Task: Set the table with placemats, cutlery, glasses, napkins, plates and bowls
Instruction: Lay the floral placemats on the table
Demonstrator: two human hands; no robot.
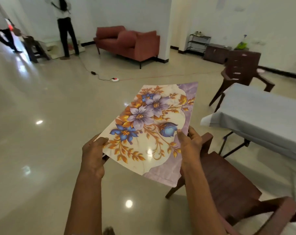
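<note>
A glossy placemat (152, 126) printed with purple and blue flowers and gold leaves is held flat in the air over the floor, in the middle of the head view. My left hand (93, 155) grips its near left edge, thumb on top. My right hand (189, 145) grips the near right edge, thumb on the printed side. The table (262, 119), covered with a pale blue cloth, stands to the right of the mat and apart from it.
A brown chair (228, 187) stands right under my right arm, and another brown chair (240, 72) is at the table's far end. A red sofa (127, 43), a cable with a socket (115, 79) on the floor and two people stand farther back.
</note>
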